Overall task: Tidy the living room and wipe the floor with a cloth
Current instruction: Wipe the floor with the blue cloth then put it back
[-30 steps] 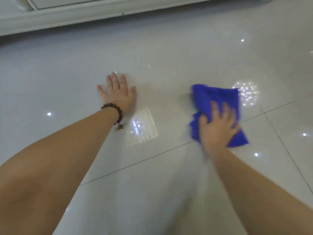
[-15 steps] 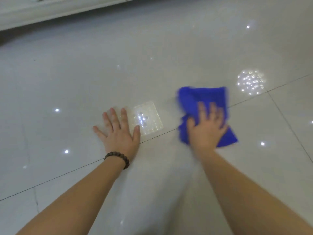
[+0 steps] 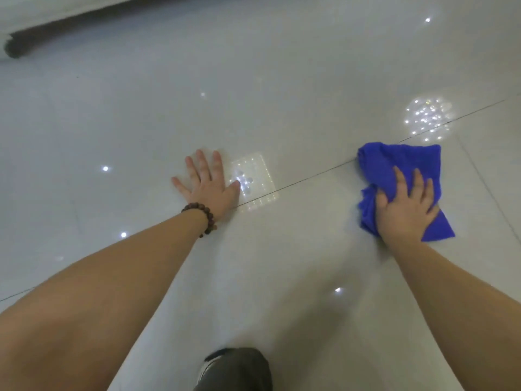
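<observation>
Both hands are planted on the floor, well apart. Left hand lies flat with fingers spread, bare palm down, a beaded bracelet on its wrist. Right hand presses on the blue cloth, fingers lying over its bunched folds; the cloth sits just below a tile joint. Wide bare tile stretches ahead to a white furniture base at the far left edge. Near the bottom edge, a dark shoe shows. No writing is readable.
</observation>
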Motion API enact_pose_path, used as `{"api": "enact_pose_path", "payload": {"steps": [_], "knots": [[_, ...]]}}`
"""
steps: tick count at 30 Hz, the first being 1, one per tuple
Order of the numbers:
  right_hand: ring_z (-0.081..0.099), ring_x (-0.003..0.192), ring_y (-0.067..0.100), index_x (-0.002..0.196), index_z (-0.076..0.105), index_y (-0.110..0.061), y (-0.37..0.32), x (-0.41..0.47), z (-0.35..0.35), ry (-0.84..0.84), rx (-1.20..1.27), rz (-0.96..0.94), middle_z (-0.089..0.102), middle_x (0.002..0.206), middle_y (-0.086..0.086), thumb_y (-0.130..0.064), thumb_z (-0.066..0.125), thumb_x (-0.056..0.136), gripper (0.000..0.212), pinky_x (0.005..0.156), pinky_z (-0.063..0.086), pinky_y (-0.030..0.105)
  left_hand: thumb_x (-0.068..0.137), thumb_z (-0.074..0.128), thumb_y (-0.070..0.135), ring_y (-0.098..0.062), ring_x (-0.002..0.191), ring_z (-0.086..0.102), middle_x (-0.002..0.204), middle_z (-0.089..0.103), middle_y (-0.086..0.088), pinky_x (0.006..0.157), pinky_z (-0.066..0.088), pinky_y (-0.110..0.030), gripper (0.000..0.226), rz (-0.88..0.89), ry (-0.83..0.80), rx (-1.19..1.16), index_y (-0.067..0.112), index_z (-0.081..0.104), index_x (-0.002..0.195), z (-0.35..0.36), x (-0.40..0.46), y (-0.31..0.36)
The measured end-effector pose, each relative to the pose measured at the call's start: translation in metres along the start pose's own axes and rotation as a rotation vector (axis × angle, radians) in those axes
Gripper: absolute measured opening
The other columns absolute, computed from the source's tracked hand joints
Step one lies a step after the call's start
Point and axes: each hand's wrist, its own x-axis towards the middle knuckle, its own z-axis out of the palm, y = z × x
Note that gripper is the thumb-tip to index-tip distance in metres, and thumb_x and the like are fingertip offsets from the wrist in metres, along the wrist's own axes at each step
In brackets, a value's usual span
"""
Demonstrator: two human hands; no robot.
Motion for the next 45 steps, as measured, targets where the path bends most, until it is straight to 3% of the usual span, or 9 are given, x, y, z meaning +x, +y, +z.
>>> {"api": "enact_pose_path", "payload": {"steps": [8, 14, 23, 29, 32, 34, 36, 39, 45], "knots": [[-0.001, 0.146, 0.028, 0.15, 0.008, -0.037, -0.001, -0.039, -0.03, -0.262, -0.111, -0.02, 0.002, 0.16, 0.0, -0.057, 0.032, 0.094, 0.064, 0.115, 0.011, 0.055, 0.1, 0.035, 0.043, -0.018, 0.148, -0.01, 0.162, -0.005, 0.0, 0.118, 0.0, -0.051, 0.066, 0.101, 0.079, -0.182, 0.021, 0.003, 0.154, -0.033, -0.089, -0.048], [-0.002, 0.145, 0.03, 0.15, 0.003, -0.038, -0.003, -0.096, -0.035, -0.379, -0.153, -0.028, -0.002, 0.16, 0.0, -0.061, 0.031, 0.093, 0.068, 0.113, 0.015, 0.058, 0.098, 0.029, 0.05, -0.021, 0.147, -0.012, 0.161, -0.009, -0.002, 0.117, 0.002, -0.056, 0.07, -0.108, 0.027, -0.001, 0.021, -0.001, 0.154, -0.032, -0.165, -0.133], [0.004, 0.146, 0.029, 0.149, 0.015, -0.04, -0.041, -0.121, 0.01, -0.07, -0.076, 0.008, 0.008, 0.16, 0.0, -0.064, 0.024, 0.089, 0.065, 0.111, 0.014, 0.06, 0.094, 0.016, 0.061, -0.026, 0.146, -0.018, 0.16, -0.018, -0.006, 0.113, -0.006, -0.062, 0.074, -0.025, 0.181, 0.144, 0.024, -0.01, 0.152, 0.004, -0.08, -0.183], [0.018, 0.143, 0.03, 0.145, 0.029, -0.038, -0.161, -0.338, 0.089, -0.163, -0.155, -0.983, 0.026, 0.156, 0.001, -0.061, 0.043, 0.082, 0.069, 0.107, 0.028, 0.062, 0.089, 0.006, 0.066, -0.029, 0.147, -0.014, 0.16, -0.012, -0.011, 0.112, -0.007, -0.064, 0.079, 0.043, 0.238, 0.176, 0.021, -0.006, 0.153, 0.025, -0.071, -0.199], [0.029, 0.14, 0.026, 0.142, 0.035, -0.041, -0.146, -0.267, 0.079, -0.105, -0.136, -1.142, 0.034, 0.152, -0.002, -0.055, 0.047, 0.076, 0.068, 0.108, 0.029, 0.056, 0.09, 0.007, 0.065, -0.028, 0.147, -0.014, 0.16, -0.01, -0.012, 0.113, -0.008, -0.062, 0.079, 0.082, 0.291, 0.185, 0.02, -0.004, 0.153, 0.025, -0.066, -0.205], [0.034, 0.137, 0.028, 0.139, 0.041, -0.038, -0.119, -0.192, 0.068, 0.01, -0.138, -0.913, 0.039, 0.149, 0.001, -0.053, 0.044, 0.074, 0.067, 0.104, 0.034, 0.056, 0.091, 0.007, 0.065, -0.028, 0.147, -0.015, 0.16, -0.011, -0.012, 0.113, -0.007, -0.063, 0.077, 0.087, 0.273, 0.188, 0.02, -0.005, 0.153, 0.026, -0.067, -0.206], [0.026, 0.14, 0.029, 0.142, 0.038, -0.037, -0.101, -0.132, 0.047, 0.04, -0.07, -0.421, 0.032, 0.153, 0.002, -0.055, 0.035, 0.076, 0.068, 0.107, 0.028, 0.055, 0.091, 0.006, 0.066, -0.028, 0.146, -0.017, 0.16, -0.012, -0.012, 0.113, -0.006, -0.064, 0.078, 0.095, 0.282, 0.183, 0.02, -0.006, 0.153, 0.028, -0.068, -0.207], [0.016, 0.143, 0.031, 0.146, 0.033, -0.033, -0.146, -0.157, 0.05, 0.103, 0.1, 0.145, 0.023, 0.156, 0.004, -0.048, 0.036, 0.082, 0.065, 0.112, 0.018, 0.056, 0.091, 0.006, 0.066, -0.028, 0.146, -0.017, 0.16, -0.012, -0.012, 0.113, -0.007, -0.064, 0.078, 0.1, 0.289, 0.169, 0.021, -0.006, 0.153, 0.027, -0.068, -0.208], [0.032, 0.138, 0.025, 0.137, 0.046, -0.037, -0.234, -0.261, 0.095, -0.05, -0.04, -0.891, 0.041, 0.148, -0.003, -0.053, 0.04, 0.075, 0.064, 0.108, 0.03, 0.05, 0.081, 0.013, 0.061, -0.029, 0.146, -0.017, 0.159, -0.015, -0.012, 0.112, -0.006, -0.064, 0.085, 0.086, 0.256, 0.183, 0.021, -0.006, 0.154, 0.03, -0.066, -0.211]]}}
